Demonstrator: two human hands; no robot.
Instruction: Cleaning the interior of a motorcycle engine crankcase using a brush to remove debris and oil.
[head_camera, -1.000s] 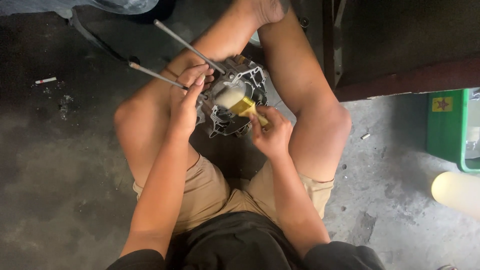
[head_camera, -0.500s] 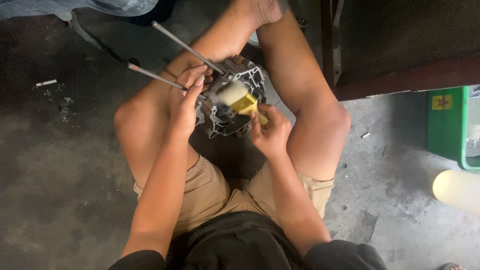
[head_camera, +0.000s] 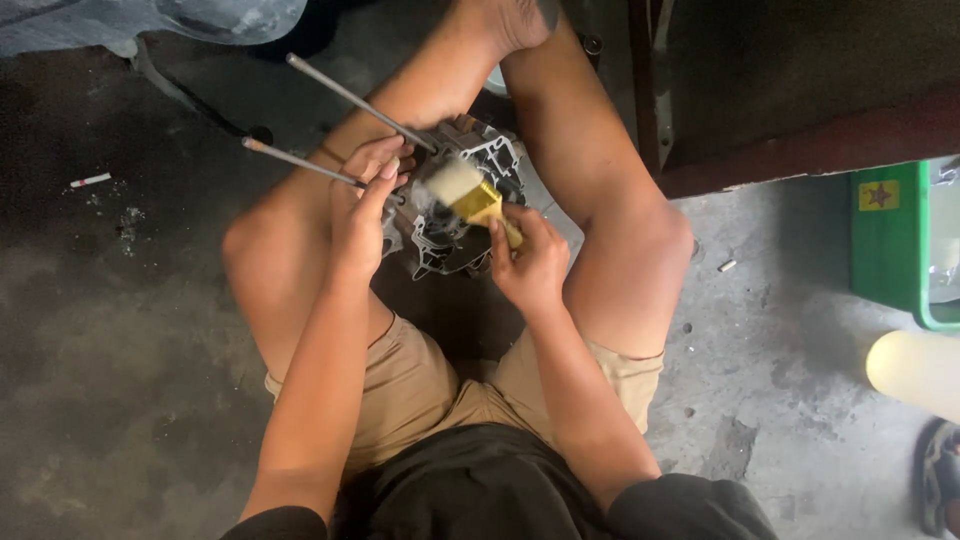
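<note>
Seen from the head camera, a grey metal engine casing (head_camera: 455, 215) is held on the concrete floor (head_camera: 110, 330) between the bare legs of a seated person. The left hand (head_camera: 362, 200) is laid on the casing's left edge with its fingers curled over the rim, steadying it. Two long thin metal rods (head_camera: 340, 95) stick out of the casing and slant up toward the upper left, passing just beside that hand's fingers.

The right hand (head_camera: 530, 262) is closed around the yellow handle of a paintbrush (head_camera: 470, 195); the pale bristles are pointed up and left and rest over the top of the casing, near the left hand's fingertips. The bristles look slightly blurred.

On the right, a green plastic crate (head_camera: 890, 245) stands on the floor, well apart from the casing, and a pale rounded object (head_camera: 915, 370) lies just below it. A sandalled foot (head_camera: 940, 475) of another person shows at the lower right edge. A small white scrap (head_camera: 90, 181) lies on the floor at the far left. A dark metal frame (head_camera: 800, 80) fills the upper right.
</note>
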